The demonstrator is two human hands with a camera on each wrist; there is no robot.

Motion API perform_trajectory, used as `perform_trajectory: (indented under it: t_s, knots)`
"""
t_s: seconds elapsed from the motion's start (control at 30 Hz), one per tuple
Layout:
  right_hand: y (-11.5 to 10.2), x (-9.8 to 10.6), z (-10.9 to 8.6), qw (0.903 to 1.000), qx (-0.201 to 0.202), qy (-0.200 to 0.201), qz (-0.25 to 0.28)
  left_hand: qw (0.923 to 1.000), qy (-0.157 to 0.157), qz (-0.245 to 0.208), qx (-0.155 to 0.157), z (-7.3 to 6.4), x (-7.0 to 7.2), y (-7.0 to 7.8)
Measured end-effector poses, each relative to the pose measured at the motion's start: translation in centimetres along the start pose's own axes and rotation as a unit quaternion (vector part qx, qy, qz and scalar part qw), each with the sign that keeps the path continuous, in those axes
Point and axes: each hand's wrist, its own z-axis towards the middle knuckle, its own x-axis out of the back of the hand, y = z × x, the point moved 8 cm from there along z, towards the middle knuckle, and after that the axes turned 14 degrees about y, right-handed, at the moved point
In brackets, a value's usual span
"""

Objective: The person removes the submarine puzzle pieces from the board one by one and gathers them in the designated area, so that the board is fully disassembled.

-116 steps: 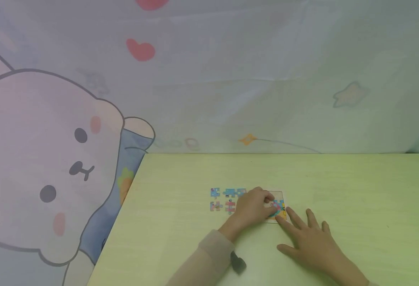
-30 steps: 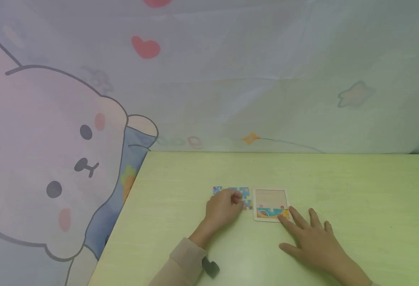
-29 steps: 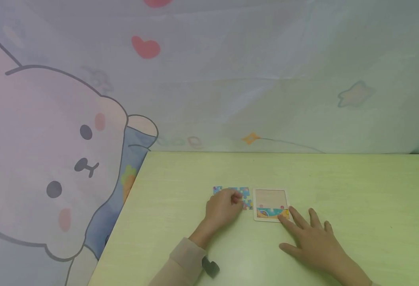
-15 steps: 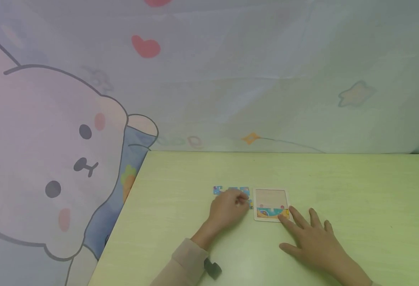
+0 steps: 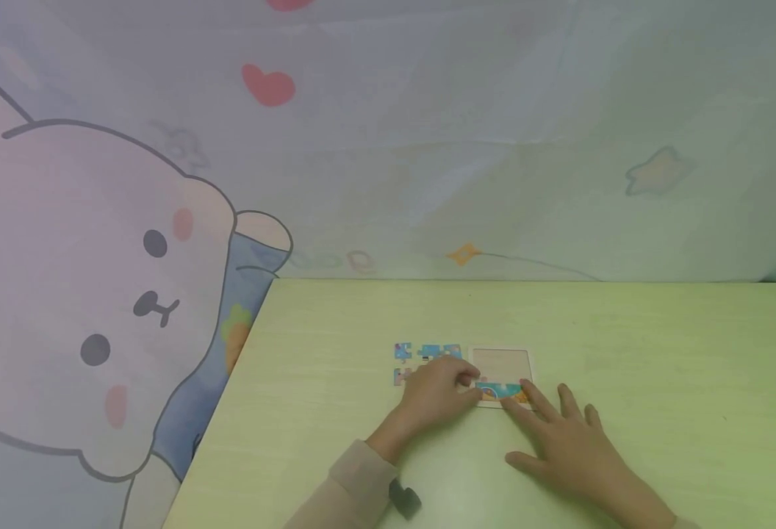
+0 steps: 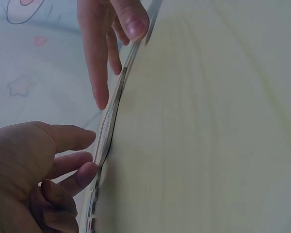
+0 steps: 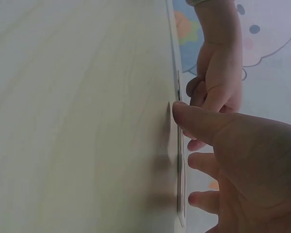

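Puzzle frame [image 5: 502,364]: matt, wood-like
Puzzle pieces [image 5: 430,350]: smooth, printed
Tabletop [image 5: 659,353]: wood-grain, smooth, faint sheen
Backdrop [image 5: 428,162]: creased, cloth-like
Sleeve [image 5: 361,474]: matt cloth

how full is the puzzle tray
Partly full: the puzzle tray shows printed pieces along its near side and is bare toward the far side.

At the lower centre of the head view, a pale beige sleeve [image 5: 335,507] is covering the left forearm and ending in a wide, plain cuff [image 5: 364,470] short of the left hand [image 5: 436,393], while a dark, smooth, two-lobed piece [image 5: 405,501] is showing beside that cuff, how it attaches being unclear. At the lower right, a small beige edge of the right sleeve [image 5: 687,523] is peeping in beyond the right hand [image 5: 576,448], whose short, rounded thumbnail [image 6: 136,29] is appearing at the top of the left wrist view.
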Motion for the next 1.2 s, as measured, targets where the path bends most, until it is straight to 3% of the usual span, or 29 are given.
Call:
perform_trajectory:
  t_s: [0.3, 0.53, 1.0, 1.2]
  knots:
    - [-0.27, -0.33, 0.33, 0.9998, -0.013, -0.008, -0.013, 0.9987, -0.011, 0.045, -0.021, -0.14, -0.52, 0.39]
    - [-0.28, -0.43, 0.34, 0.9997, -0.015, -0.011, -0.017, 0.9981, -0.015, 0.056, -0.02, -0.12, -0.48, 0.63]
    - [-0.4, -0.38, 0.37, 0.9996, -0.015, -0.016, -0.016, 0.9988, -0.021, 0.043, -0.01, -0.33, -0.7, 0.54]
    - [-0.43, -0.43, 0.41, 0.9996, -0.013, -0.014, -0.02, 0.9996, -0.006, 0.024, -0.014, -0.57, -0.48, 0.8]
